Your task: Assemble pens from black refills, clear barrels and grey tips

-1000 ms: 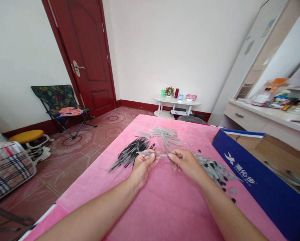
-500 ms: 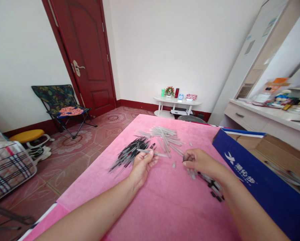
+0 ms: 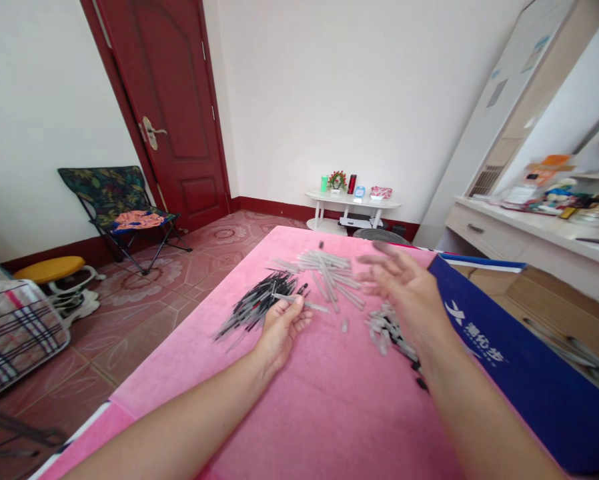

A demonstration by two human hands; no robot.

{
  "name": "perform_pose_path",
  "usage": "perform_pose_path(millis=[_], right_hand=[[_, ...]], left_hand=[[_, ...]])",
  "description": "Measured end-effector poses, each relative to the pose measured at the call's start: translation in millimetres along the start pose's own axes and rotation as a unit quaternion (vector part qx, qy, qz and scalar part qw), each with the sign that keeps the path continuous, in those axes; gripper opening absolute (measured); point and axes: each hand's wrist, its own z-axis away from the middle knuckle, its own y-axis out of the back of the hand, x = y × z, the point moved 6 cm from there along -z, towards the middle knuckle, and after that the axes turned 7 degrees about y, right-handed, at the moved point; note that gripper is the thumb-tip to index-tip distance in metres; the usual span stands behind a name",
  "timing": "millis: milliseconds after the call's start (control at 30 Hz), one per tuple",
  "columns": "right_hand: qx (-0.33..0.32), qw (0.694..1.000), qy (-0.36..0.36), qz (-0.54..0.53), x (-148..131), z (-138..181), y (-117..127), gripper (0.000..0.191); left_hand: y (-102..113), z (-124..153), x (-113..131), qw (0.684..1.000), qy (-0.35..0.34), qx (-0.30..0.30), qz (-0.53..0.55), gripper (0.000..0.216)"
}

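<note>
My left hand (image 3: 281, 327) rests on the pink table cover (image 3: 299, 413) and pinches a thin grey tube (image 3: 302, 305) that points to the right. Just beyond it lies a heap of black refills (image 3: 259, 303). My right hand (image 3: 404, 283) is lifted above the cover with its fingers spread and blurred by motion, and nothing shows in it. It hovers between a pile of clear tubes (image 3: 329, 270) at the far side and a heap of small grey and black caps (image 3: 392, 337) below it. One loose small piece (image 3: 344, 325) lies between my hands.
An open blue cardboard box (image 3: 484, 347) stands along the table's right edge. Beyond the table are a red door (image 3: 169, 107), a folding chair (image 3: 117, 203), a yellow stool (image 3: 52, 270), a small white side table (image 3: 352, 200) and a desk (image 3: 529, 233) at right.
My right hand let go of the tube, dipped to the cap heap, then rose with its fingers spread. My left hand stayed put, still pinching the tube.
</note>
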Motion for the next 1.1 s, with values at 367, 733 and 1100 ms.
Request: perform_pose_path(millis=[367,733,1100], right_hand=[[-0.194,0.923,-0.076,0.324,74.4,6.5,21.6,0.012],[-0.16,0.827,-0.052,0.536,124.5,4.6,71.2,0.041],[-0.215,0.827,-0.091,0.512,163.4,14.0,84.4,0.041]], left_hand=[[0.8,-1.6,-0.8,1.0,0.0,-0.009,0.005,0.02],[0.1,-0.1,-0.1,1.0,0.002,0.0,-0.002,0.02],[1.0,-1.3,-1.1,1.0,0.004,-0.003,0.001,0.02]])
